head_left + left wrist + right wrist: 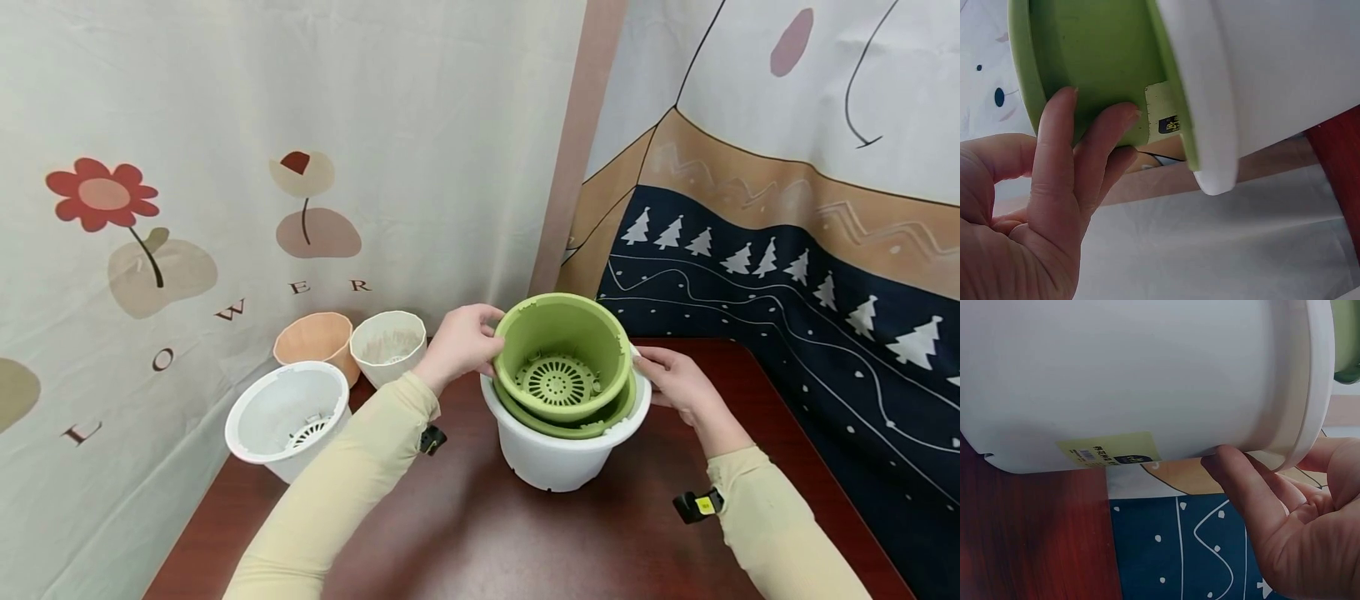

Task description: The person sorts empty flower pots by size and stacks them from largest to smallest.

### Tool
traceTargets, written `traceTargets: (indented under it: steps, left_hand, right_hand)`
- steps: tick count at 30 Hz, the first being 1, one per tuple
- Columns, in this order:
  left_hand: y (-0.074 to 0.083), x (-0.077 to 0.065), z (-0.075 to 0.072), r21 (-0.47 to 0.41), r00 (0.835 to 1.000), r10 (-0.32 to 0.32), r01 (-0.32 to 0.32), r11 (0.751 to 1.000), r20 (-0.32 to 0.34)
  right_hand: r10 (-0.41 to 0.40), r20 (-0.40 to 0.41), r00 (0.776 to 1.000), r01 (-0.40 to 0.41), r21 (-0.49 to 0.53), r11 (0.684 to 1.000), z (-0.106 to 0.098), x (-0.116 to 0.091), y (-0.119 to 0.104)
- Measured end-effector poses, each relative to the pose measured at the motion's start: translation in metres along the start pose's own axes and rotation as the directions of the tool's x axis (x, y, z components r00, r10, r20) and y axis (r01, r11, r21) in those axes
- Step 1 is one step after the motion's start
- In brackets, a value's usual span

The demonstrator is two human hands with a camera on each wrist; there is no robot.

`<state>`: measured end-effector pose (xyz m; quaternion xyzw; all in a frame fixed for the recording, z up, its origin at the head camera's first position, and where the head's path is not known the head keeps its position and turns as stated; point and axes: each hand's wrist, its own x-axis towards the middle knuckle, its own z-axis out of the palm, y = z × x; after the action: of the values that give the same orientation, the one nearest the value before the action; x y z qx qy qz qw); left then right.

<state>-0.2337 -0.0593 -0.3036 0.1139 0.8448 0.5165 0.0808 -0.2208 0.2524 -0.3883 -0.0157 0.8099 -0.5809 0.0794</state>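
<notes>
A green plastic flowerpot (562, 329) with a slotted bottom sits tilted inside a second green pot (600, 425), which is nested in a large white pot (553, 467) on the table. My left hand (463, 343) grips the upper green pot at its left rim. In the left wrist view, the fingers (1054, 144) lie along its outer wall, near a small label (1163, 112). On the other side, my right hand (678, 385) holds the white pot's rim, with a finger (1235, 475) against its wall under the lip. A yellow label (1110, 450) shows on that white wall.
To the left stand another white pot (251, 417) with a slotted base, an orange pot (300, 337) and a cream pot (375, 329). Printed curtains (450, 167) hang behind and beside the dark red wooden table (480, 533).
</notes>
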Motion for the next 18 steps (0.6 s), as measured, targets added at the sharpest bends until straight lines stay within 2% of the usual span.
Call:
traceTargets:
  steps: [18]
  left_hand:
    - [-0.014,0.015,0.011,0.077,0.999,-0.028,0.031,0.997,-0.036]
  right_hand:
    - [0.006,-0.002,1.000,-0.006,-0.007,1.000,0.000,-0.001,0.000]
